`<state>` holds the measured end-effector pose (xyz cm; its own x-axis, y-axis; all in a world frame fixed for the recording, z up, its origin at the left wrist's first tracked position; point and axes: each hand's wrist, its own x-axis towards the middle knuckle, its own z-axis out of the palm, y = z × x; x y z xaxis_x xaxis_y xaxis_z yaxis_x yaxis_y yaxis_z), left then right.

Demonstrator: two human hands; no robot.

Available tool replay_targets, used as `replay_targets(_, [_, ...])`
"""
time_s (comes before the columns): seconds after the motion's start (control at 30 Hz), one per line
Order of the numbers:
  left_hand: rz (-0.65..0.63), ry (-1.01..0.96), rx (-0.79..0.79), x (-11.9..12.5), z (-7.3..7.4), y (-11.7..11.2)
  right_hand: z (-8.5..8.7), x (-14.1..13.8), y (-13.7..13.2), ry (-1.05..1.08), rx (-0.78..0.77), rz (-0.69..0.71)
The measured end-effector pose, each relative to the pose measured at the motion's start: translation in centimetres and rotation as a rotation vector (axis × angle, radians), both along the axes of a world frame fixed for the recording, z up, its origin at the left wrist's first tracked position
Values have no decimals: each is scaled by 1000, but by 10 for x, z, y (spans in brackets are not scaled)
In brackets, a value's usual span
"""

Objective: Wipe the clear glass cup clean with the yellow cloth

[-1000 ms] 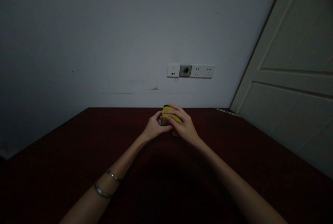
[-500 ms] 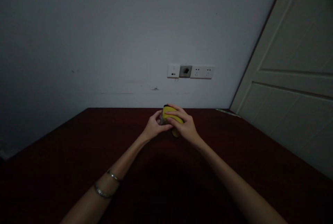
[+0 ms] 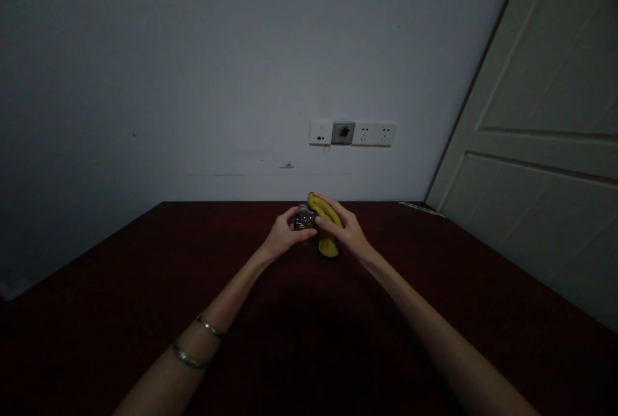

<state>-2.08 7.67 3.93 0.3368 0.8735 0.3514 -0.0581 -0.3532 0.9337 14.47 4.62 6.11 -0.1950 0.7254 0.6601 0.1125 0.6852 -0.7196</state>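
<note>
Both my arms reach out over a dark red table (image 3: 145,287). My left hand (image 3: 280,237) is closed round a small glass jar (image 3: 304,217) with dark contents. My right hand (image 3: 346,230) grips a yellow cloth (image 3: 326,241) and presses it against the jar's right side. The cloth hangs down below my right fingers, close to the tabletop. Two thin bracelets (image 3: 197,342) circle my left wrist. The room is dim and the jar's details are hard to make out.
A grey wall stands behind the table, with a strip of white sockets and a grey switch (image 3: 352,133). A pale panelled door (image 3: 545,132) fills the right side. A thin light strip (image 3: 420,208) lies at the table's far right edge.
The yellow cloth slid off the top of the jar to its right side, so the jar now shows between my hands. Both hands stayed in place.
</note>
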Motion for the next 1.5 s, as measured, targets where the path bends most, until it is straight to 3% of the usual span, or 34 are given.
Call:
replay_targets(0.17, [-14, 3, -1, -3, -1, 8, -9, 4, 2, -233, 168, -34])
replay_targets(0.37, [-110, 63, -107, -4, -4, 11, -32, -7, 12, -147, 204, -169])
replay_targets(0.5, [-222, 48, -155, -7, -6, 10, -35, -9, 15, -31, 95, -128])
replay_targets(0.63, [-287, 119, -80, -10, -3, 9, -31, -8, 18, 162, -117, -89])
replay_targets(0.77, [-154, 199, 82, -7, -3, 7, -24, -9, 19, 255, -288, -92])
replay_targets(0.87, [-58, 228, 202, -3, -4, 5, -20, -10, 17, 249, -325, -85])
replay_targets(1.17, [60, 285, 284, 3, -2, -2, -18, -11, 13, 205, -249, 13])
replay_targets(1.3, [131, 286, 317, 2, 1, -5, -16, -15, 3, 181, -59, -61])
replay_targets(1.4, [98, 214, 320, 4, 0, -6, -16, -21, -6, 160, 108, -159])
replay_targets(1.5, [43, 132, 313, 8, -4, -5, -14, -23, -7, 176, 147, -192])
